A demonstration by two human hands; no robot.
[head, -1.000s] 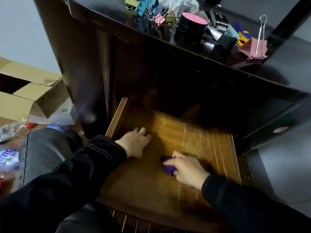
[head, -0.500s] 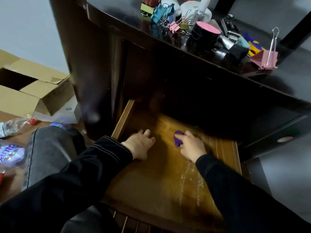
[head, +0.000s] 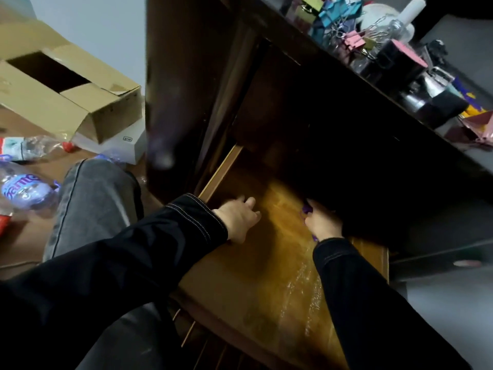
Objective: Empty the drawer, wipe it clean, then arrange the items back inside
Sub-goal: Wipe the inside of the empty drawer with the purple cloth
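Item: purple cloth [head: 306,209], small, soft and limp. Location: far back of the pulled-out wooden drawer [head: 248,289], in the shadow under the dark surface [head: 450,137], mostly hidden beneath the right hand [head: 323,226]. Grip of that hand: clamped on the cloth, fingers bunched round it and pressing it to the wood. Left hand [head: 238,219]: grip apart, fingers laid flat on the drawer floor near the left wall, apparently bracing. Handling, as judged: almost weightless and compliant, and probably damp, given the wet streaks [head: 301,287] on the wood. It should slide readily and is best held wadded in the palm, not by an edge. Binder clips [head: 336,14] and other small items sit heaped on the surface above.
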